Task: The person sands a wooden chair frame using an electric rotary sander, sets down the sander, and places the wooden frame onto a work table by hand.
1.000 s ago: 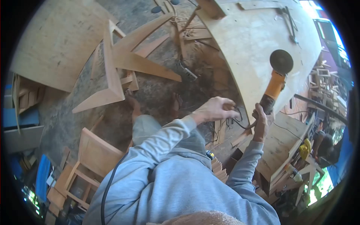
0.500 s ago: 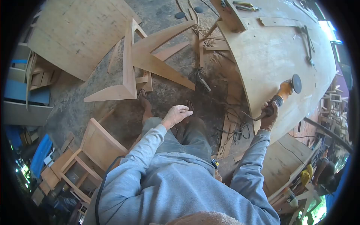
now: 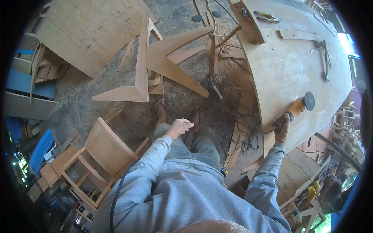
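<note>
My right hand [image 3: 283, 129] grips the dark rear body of an orange angle grinder [image 3: 296, 108] at the near edge of a pale plywood worktop [image 3: 289, 70]. The grinder's round dark disc [image 3: 309, 101] faces up at its far end, and the tool rests on or just above the board. Over my lap, my left hand [image 3: 180, 128] is loosely closed, fingertips together, with nothing visible in it. Beyond it on the floor stands an angular wooden frame [image 3: 143, 66] of tapered pieces.
Pliers [image 3: 268, 17], a wooden strip [image 3: 297, 35] and a long metal tool [image 3: 325, 62] lie on the worktop. Tangled cords [image 3: 246, 136] cover the floor beside it. A wooden chair frame [image 3: 105, 147] stands at left, and a large plywood panel [image 3: 93, 35] lies behind.
The view has shifted a little, so the scene sits slightly differently. My right hand and the grinder have come slightly lower against the worktop. My left hand stays over my lap.
</note>
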Tool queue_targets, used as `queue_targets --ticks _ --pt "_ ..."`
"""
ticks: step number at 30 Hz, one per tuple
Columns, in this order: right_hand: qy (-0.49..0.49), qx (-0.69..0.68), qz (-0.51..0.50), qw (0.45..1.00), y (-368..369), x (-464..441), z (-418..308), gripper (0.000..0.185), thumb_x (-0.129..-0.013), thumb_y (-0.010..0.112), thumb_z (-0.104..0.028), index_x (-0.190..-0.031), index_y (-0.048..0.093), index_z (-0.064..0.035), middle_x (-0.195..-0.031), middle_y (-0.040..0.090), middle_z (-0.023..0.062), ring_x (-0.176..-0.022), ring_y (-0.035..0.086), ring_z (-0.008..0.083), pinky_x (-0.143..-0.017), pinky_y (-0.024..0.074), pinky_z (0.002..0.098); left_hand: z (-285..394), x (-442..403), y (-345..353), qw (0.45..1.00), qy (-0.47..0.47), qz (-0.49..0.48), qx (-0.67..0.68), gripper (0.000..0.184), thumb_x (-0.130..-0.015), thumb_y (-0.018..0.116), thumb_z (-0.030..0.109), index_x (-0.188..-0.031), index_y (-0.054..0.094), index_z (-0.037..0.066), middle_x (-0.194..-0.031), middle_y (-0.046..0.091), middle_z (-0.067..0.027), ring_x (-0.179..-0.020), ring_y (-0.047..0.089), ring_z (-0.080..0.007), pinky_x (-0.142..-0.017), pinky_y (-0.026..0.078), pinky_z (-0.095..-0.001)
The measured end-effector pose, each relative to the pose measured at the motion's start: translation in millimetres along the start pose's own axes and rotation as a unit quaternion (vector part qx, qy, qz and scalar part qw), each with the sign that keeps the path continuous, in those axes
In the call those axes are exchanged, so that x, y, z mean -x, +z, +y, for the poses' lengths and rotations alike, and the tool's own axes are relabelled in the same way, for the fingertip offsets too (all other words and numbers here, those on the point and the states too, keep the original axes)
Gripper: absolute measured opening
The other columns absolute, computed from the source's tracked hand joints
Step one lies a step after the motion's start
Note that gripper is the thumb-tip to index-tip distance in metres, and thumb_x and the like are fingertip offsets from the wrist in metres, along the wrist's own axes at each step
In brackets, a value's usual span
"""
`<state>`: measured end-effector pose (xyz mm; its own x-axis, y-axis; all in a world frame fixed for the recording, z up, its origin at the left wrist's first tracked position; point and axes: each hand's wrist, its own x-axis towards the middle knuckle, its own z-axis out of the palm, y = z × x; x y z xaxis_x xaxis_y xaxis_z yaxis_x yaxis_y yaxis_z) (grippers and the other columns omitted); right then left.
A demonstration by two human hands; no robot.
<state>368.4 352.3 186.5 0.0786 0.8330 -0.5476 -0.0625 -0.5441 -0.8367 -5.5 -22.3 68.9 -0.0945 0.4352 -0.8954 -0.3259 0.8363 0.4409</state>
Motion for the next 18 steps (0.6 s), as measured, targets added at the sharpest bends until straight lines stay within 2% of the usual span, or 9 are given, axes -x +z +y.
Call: queue_targets --ticks 5,8,11,14,18 --pt "0.034 0.126 -0.024 0.991 -6 -2 -13 0.055 -0.099 0.07 -0.052 -0.107 0.062 0.0018 -0.081 0.067 0.0143 -0.062 0.069 0.0285 -0.053 0.0581 0.0393 -27 2 -33 0.998 -0.04 0.034 0.016 0.055 -0.093 0.081 0.045 -0.129 0.072 0.004 -0.123 0.075 -0.0118 -0.106 0.074 -0.0258 -0.084 0.06 -0.0385" --pt "0.02 0.11 -0.026 0.993 -19 -2 -15 0.053 -0.098 0.072 -0.051 -0.107 0.063 0.001 -0.085 0.068 0.0137 -0.065 0.069 0.0272 -0.055 0.0593 0.0376 -43 9 -46 0.997 -0.058 0.046 0.026 0.055 -0.094 0.08 0.046 -0.128 0.072 0.005 -0.122 0.074 -0.011 -0.107 0.074 -0.0261 -0.084 0.06 -0.0381" --pt "0.033 0.013 -0.021 0.999 -22 10 -10 0.049 -0.099 0.072 -0.05 -0.106 0.065 -0.0014 -0.089 0.068 0.0126 -0.068 0.07 0.0246 -0.057 0.0598 0.0355 -57 10 -56 0.996 -0.068 0.051 0.028 0.054 -0.094 0.079 0.047 -0.128 0.073 0.005 -0.12 0.074 -0.01 -0.106 0.074 -0.0256 -0.083 0.059 -0.0375" --pt "0.04 0.059 -0.004 0.997 -37 -5 2 0.048 -0.097 0.075 -0.05 -0.106 0.066 -0.0045 -0.093 0.067 0.0107 -0.071 0.07 0.0221 -0.059 0.0598 0.0339 -65 10 -58 0.996 -0.065 0.048 0.039 0.052 -0.094 0.078 0.046 -0.127 0.073 0.006 -0.12 0.074 -0.0095 -0.106 0.073 -0.0252 -0.083 0.059 -0.0377" --pt "0.042 0.209 0.014 0.977 -14 7 -15 0.053 -0.09 0.079 -0.057 -0.106 0.068 -0.0068 -0.085 0.067 0.0066 -0.068 0.069 0.0197 -0.057 0.0586 0.0327 -59 17 -59 0.993 -0.071 0.062 0.068 0.053 -0.094 0.079 0.046 -0.127 0.073 0.006 -0.12 0.073 -0.0099 -0.108 0.072 -0.0252 -0.086 0.058 -0.0394"
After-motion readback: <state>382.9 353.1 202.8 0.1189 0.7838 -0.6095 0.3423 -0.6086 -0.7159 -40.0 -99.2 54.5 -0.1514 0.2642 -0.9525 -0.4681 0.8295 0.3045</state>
